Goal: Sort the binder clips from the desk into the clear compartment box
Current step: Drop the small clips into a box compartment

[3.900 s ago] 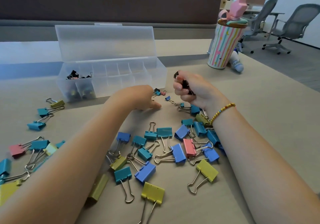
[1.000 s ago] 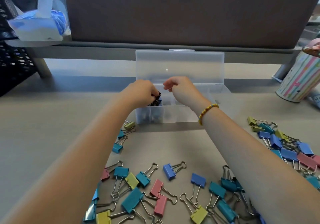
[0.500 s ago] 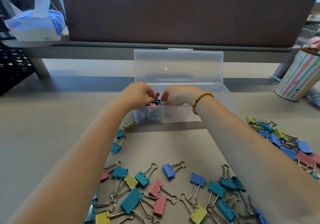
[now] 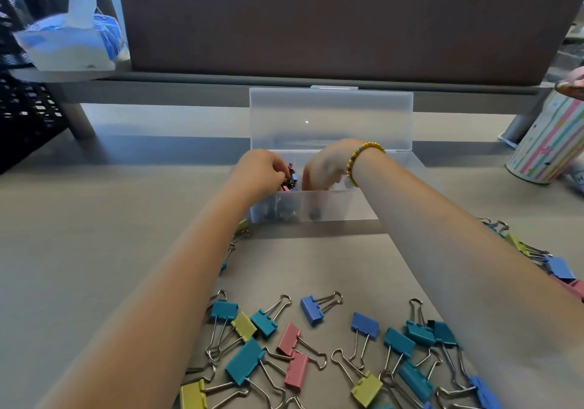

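Note:
The clear compartment box (image 4: 335,210) stands mid-desk with its lid (image 4: 331,117) upright and open. Dark small clips show through its front wall at the left end. My left hand (image 4: 262,171) hovers over the box's left end and pinches a bunch of small clips (image 4: 289,177), black, pink and blue. My right hand (image 4: 322,168), with a beaded bracelet on the wrist, dips its curled fingers into the neighbouring compartment; whatever they hold is hidden. Several large coloured binder clips lie on the near desk, among them a blue clip (image 4: 311,309) and a pink clip (image 4: 289,339).
More clips are piled at the right edge (image 4: 559,268). A striped cup (image 4: 546,143) stands at the far right. A tissue box (image 4: 69,45) sits on a raised shelf at the left above a black mesh basket (image 4: 25,114). A brown partition (image 4: 316,19) closes the back.
Both hands came from the clip pile to the box. In the last second they sank lower over its left end, and my right hand turned its fingers down into a compartment.

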Available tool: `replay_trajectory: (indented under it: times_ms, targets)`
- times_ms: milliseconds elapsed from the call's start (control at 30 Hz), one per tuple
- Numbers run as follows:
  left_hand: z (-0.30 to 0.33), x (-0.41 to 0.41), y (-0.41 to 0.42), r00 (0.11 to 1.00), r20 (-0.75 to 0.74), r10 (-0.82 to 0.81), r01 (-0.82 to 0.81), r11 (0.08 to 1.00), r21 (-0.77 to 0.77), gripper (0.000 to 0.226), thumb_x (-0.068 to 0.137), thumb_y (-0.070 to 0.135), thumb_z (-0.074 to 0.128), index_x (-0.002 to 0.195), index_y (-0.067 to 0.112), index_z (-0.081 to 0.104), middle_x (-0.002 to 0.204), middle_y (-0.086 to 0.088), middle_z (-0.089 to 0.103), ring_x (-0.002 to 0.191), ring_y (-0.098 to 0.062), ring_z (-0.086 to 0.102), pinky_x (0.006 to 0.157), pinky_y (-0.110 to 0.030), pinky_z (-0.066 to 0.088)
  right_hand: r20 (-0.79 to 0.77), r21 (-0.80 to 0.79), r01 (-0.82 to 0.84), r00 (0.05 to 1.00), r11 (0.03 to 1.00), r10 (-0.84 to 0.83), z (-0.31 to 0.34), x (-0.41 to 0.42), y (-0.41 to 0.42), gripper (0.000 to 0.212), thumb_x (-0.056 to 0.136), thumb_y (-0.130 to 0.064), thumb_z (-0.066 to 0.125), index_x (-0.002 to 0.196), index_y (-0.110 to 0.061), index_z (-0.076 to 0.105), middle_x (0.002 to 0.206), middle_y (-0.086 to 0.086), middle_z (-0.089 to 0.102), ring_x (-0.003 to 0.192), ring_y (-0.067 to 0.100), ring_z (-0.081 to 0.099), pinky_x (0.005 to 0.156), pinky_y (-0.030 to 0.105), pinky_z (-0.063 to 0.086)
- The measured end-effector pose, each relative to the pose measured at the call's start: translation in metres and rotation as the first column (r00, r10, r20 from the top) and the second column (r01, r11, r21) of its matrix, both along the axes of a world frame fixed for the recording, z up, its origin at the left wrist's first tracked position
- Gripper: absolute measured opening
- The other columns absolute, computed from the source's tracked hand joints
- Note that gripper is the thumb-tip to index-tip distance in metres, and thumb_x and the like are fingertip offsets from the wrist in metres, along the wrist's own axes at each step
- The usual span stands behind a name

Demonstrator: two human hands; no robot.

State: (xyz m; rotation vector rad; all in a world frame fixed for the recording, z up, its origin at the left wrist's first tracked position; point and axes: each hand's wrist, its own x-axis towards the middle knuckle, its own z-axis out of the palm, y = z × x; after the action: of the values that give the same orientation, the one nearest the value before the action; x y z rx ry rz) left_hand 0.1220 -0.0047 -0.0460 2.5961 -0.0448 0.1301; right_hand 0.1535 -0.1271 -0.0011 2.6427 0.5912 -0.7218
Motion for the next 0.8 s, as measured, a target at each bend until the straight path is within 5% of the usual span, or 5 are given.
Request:
replay_trajectory:
  times_ms: [133,433,533,633,800]
  targets:
    - [-0.003,0.000,-0.001,1.000,0.020,0.024,-0.023,0.999,-0.029,0.028,0.090,0.009,0.046,0.099,0.016,0.071,0.107,-0.004,0.066,0.084,-0.013,0.049,0.070,-0.024,0.039,-0.122,0.014,0.036,0.992,0.999,-0.034,0.005,0.001,0.000,0.039,0.083,-0.046,0.056,0.116,-0.026,0.060,0.112,-0.001,0.063,0.102,0.018,0.059,0.094,0.038,0.049]
    - [-0.005,0.001,-0.001,0.997,0.035,0.069,-0.068,0.997,-0.034,0.026,0.088,0.011,0.046,0.091,0.021,0.069,0.099,-0.002,0.066,0.088,-0.019,0.054,0.076,-0.030,0.047,-0.181,0.129,0.099,0.981,0.987,-0.075,0.010,-0.009,-0.009,0.051,0.087,-0.059,0.028,0.097,-0.027,0.067,0.087,-0.008,0.073,0.105,0.018,0.062,0.094,0.038,0.049]
    - [-0.005,0.001,-0.001,0.996,0.034,0.078,-0.077,0.997,-0.027,0.025,0.087,0.012,0.045,0.085,0.025,0.066,0.096,0.000,0.065,0.090,-0.020,0.055,0.080,-0.033,0.049,-0.178,0.158,0.093,0.982,0.983,-0.064,0.013,-0.017,-0.013,0.057,0.089,-0.067,0.023,0.101,-0.027,0.062,0.095,-0.006,0.071,0.105,0.018,0.060,0.093,0.035,0.048]
    - [-0.005,0.000,-0.001,0.996,0.030,0.078,-0.077,0.997,-0.029,0.025,0.088,0.014,0.045,0.087,0.026,0.067,0.097,-0.001,0.066,0.092,-0.021,0.057,0.084,-0.037,0.051,-0.223,0.214,0.074,0.975,0.974,-0.025,0.019,-0.028,-0.021,0.044,0.095,-0.057,0.028,0.102,-0.028,0.059,0.111,-0.007,0.066,0.104,0.012,0.058,0.086,0.028,0.045]
    - [-0.006,-0.001,-0.001,0.996,0.047,0.074,-0.073,0.997,-0.037,0.026,0.089,0.014,0.044,0.091,0.023,0.068,0.098,-0.001,0.066,0.094,-0.022,0.058,0.086,-0.039,0.051,-0.097,0.411,0.015,0.995,0.912,0.027,0.019,-0.037,-0.035,0.020,0.093,-0.029,0.053,0.105,-0.023,0.068,0.087,-0.007,0.061,0.083,0.009,0.054,0.074,0.021,0.045]
